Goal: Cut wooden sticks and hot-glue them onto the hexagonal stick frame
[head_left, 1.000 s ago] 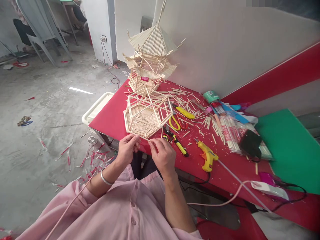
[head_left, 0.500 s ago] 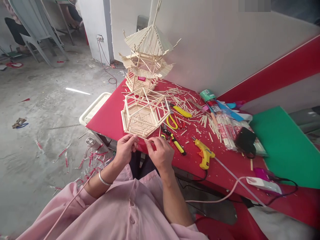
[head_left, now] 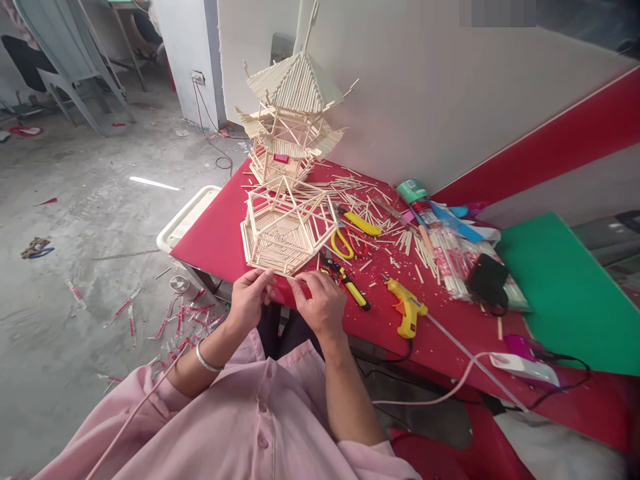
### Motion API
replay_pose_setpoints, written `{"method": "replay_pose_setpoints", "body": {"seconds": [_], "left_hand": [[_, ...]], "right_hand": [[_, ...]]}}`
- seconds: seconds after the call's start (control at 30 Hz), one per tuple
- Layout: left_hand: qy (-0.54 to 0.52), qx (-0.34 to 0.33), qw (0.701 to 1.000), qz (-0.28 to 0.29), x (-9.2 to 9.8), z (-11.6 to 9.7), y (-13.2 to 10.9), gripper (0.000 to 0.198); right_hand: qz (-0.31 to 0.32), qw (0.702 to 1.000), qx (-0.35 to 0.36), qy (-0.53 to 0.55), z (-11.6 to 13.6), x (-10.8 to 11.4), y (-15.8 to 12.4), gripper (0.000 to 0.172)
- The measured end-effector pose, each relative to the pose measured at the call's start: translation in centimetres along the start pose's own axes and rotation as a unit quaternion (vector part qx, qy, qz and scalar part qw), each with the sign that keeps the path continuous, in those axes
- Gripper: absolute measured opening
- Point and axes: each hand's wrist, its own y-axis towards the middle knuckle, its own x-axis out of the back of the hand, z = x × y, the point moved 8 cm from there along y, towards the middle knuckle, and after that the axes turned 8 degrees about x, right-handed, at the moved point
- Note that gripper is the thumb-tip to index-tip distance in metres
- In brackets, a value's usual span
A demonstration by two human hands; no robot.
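Observation:
My left hand [head_left: 250,297] is closed in a pinch on one end of a thin wooden stick [head_left: 283,274]. The other end sits between the thumb and fingers of my right hand [head_left: 320,301]. Both hands are at the front edge of a six-sided stick frame [head_left: 280,250], whose floor is laid in rings of sticks; whether the held stick touches it, I cannot tell. Behind the frame rises a stick pagoda [head_left: 295,127] with tiered roofs. Yellow-handled pliers [head_left: 356,291] lie just right of my right hand.
A yellow glue gun [head_left: 407,307] lies on the red table [head_left: 210,233], its cord hanging over the edge. Scissors [head_left: 343,243], a yellow cutter [head_left: 361,223] and loose sticks [head_left: 350,193] lie behind. Packed sticks [head_left: 450,260] and a power strip [head_left: 523,368] are at right.
The whole view has shifted slightly, with things appearing a little further left. Both hands keep the same pinch on the stick, and nothing on the table has visibly moved.

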Motion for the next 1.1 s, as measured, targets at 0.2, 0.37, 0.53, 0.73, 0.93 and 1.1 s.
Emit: {"method": "replay_pose_setpoints", "body": {"seconds": [0.2, 0.37, 0.53, 0.73, 0.93, 1.1], "left_hand": [[0.003, 0.001, 1.0, 0.002, -0.05, 0.0, 0.0, 0.034], [-0.004, 0.002, 1.0, 0.0, 0.06, 0.06, 0.04, 0.034], [-0.005, 0.002, 1.0, 0.001, 0.08, 0.11, 0.1, 0.033], [-0.006, 0.003, 1.0, 0.003, 0.06, 0.13, 0.16, 0.032], [0.001, 0.002, 1.0, -0.001, 0.06, 0.14, 0.21, 0.034], [-0.004, 0.004, 1.0, -0.001, 0.05, 0.23, 0.22, 0.034]], "right_hand": [[-0.004, 1.0, 0.001, 0.001, 0.01, 0.06, 0.02, 0.014], [0.0, 1.0, 0.0, 0.005, -0.05, -0.08, -0.07, 0.013], [-0.002, 1.0, 0.003, 0.002, 0.0, 0.05, 0.02, 0.014], [-0.001, 1.0, 0.002, 0.005, 0.02, 0.04, 0.07, 0.013], [-0.005, 1.0, 0.001, 0.006, -0.07, -0.05, -0.04, 0.012], [-0.008, 1.0, 0.001, 0.011, -0.12, -0.06, -0.08, 0.011]]}}
